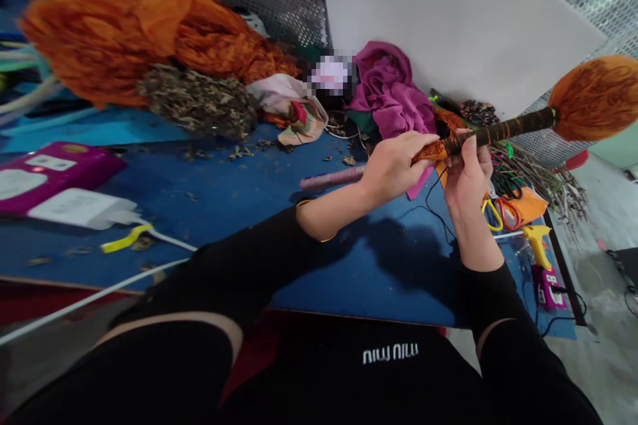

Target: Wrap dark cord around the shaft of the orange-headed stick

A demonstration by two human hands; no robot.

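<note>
Two hands (396, 169) (467, 176) in a pinch on an orange-headed stick (521, 127), magenta cloth (391, 89) beyond, scissors (500, 212) and glue gun (537, 242) rightward.

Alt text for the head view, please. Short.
A person's left hand and right hand hold a dark, orange-banded stem with an orange bulb at its far end, above a blue table. Crumpled orange material lies back left, magenta cloth beyond the hands, a yellow glue gun at right.
</note>
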